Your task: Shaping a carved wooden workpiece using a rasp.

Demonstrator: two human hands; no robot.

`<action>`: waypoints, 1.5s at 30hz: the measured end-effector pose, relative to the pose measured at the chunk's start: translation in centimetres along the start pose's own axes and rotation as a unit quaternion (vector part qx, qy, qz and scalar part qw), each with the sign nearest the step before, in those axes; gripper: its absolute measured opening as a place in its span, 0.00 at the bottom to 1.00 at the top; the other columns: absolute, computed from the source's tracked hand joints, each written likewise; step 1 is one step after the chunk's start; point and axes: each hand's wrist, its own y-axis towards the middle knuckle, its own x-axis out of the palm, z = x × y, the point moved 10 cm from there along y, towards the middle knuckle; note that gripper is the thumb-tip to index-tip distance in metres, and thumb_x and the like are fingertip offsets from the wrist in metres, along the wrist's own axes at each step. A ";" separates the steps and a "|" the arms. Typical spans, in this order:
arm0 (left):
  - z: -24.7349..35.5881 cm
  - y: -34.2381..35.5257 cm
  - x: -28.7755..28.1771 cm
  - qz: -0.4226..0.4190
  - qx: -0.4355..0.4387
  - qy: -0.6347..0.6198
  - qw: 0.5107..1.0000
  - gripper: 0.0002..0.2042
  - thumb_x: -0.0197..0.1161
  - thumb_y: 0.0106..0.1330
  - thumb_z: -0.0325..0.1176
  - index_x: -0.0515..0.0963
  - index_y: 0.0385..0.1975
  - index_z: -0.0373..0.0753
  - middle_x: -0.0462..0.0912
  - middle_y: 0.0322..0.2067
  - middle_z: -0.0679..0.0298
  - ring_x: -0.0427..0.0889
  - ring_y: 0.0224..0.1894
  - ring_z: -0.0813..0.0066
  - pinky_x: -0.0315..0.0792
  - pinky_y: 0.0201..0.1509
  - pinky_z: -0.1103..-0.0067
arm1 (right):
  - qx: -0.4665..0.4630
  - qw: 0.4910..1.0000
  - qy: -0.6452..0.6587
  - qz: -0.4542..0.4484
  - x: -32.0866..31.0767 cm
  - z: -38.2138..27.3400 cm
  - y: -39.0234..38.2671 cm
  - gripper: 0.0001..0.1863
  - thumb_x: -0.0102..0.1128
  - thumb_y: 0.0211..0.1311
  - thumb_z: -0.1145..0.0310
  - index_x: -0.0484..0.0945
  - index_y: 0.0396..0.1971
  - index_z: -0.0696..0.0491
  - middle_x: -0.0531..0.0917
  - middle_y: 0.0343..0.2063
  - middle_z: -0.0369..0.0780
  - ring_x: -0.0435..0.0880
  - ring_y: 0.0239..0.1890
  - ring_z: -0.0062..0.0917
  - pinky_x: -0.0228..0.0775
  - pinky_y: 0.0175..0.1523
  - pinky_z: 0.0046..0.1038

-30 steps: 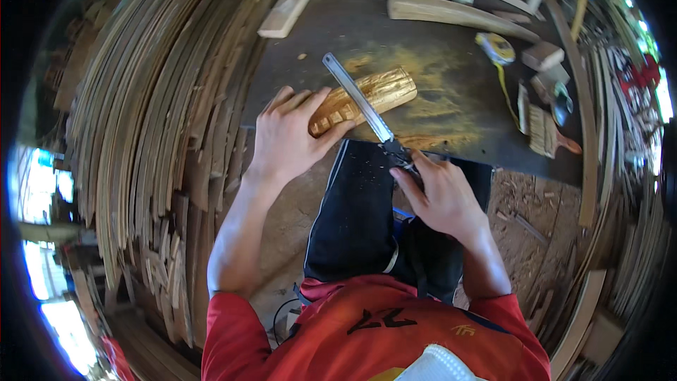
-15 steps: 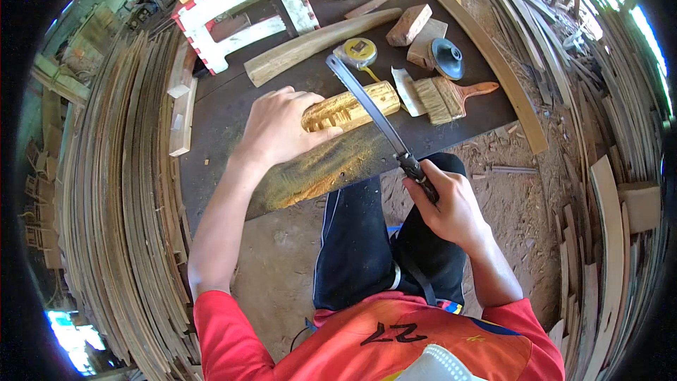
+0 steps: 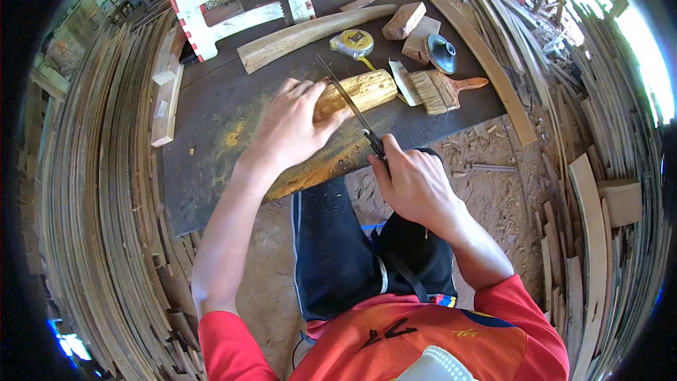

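My left hand [image 3: 285, 123] is closed over the near-left end of a short, rough-hewn yellowish piece of wood [image 3: 377, 89] and presses it to the dark tabletop. In my right hand [image 3: 419, 180] is the black handle of a hand saw [image 3: 340, 92]. Its narrow blade crosses the top of the wood close to my left thumb and points up and away to the left. The blade appears nearly edge-on; whether its teeth have bitten into the wood cannot be seen. Sawdust [image 3: 310, 175] is spread on the table in front of the wood.
Past the wood lie a yellow tape measure [image 3: 354, 43], a long curved timber [image 3: 310, 37], a brush [image 3: 441, 92], a sandpaper piece [image 3: 404, 83], a grey disc [image 3: 441, 53] and wood blocks [image 3: 404, 21]. A red-and-white stool [image 3: 240, 17] stands at the far left. Stacked planks [image 3: 99, 197] flank the table [image 3: 211, 109].
My right hand has carried the saw leftward along the wood, nearer my left hand. The blade has turned from showing its flat side to nearly edge-on. The left hand keeps hold of the wood.
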 end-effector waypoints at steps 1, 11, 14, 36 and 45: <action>0.0 0.1 0.9 -0.021 -0.007 0.008 1.000 0.33 0.61 0.76 0.54 0.75 0.62 0.25 0.83 0.55 0.45 0.79 0.61 0.52 0.72 0.69 0.62 | -0.004 1.000 -0.005 -0.002 -0.2 -0.4 0.0 0.15 0.56 0.76 0.61 0.71 0.37 0.59 0.78 0.13 0.51 0.82 0.19 0.51 0.72 0.26 0.51; -1.1 -0.3 1.5 -0.027 -0.071 0.041 0.996 0.33 0.59 0.74 0.54 0.72 0.63 0.27 0.82 0.57 0.42 0.79 0.62 0.47 0.68 0.74 0.58 | 0.038 0.998 -0.046 -0.008 -0.3 -0.3 0.2 0.15 0.55 0.76 0.61 0.73 0.33 0.59 0.80 0.14 0.53 0.83 0.20 0.54 0.75 0.29 0.53; -0.9 -0.4 1.7 -0.038 -0.062 0.031 0.997 0.32 0.57 0.76 0.54 0.72 0.63 0.27 0.81 0.57 0.43 0.78 0.63 0.49 0.69 0.73 0.59 | 0.041 0.998 -0.050 -0.004 -0.3 -0.2 0.0 0.16 0.55 0.76 0.61 0.73 0.33 0.59 0.80 0.14 0.53 0.83 0.20 0.54 0.75 0.29 0.54; -0.8 -0.6 2.4 -0.013 -0.039 0.077 0.996 0.30 0.54 0.80 0.55 0.70 0.64 0.30 0.81 0.56 0.45 0.81 0.61 0.53 0.74 0.67 0.58 | 0.026 0.998 -0.042 0.025 0.0 -0.2 1.6 0.14 0.56 0.74 0.62 0.74 0.33 0.58 0.80 0.15 0.53 0.82 0.20 0.54 0.75 0.29 0.54; -0.2 -0.6 2.0 0.010 -0.013 0.075 0.997 0.30 0.54 0.79 0.56 0.73 0.61 0.31 0.82 0.53 0.45 0.82 0.58 0.52 0.75 0.65 0.59 | 0.061 0.997 -0.037 -0.003 0.8 0.3 0.4 0.14 0.57 0.74 0.62 0.74 0.33 0.58 0.79 0.13 0.52 0.82 0.17 0.53 0.75 0.27 0.51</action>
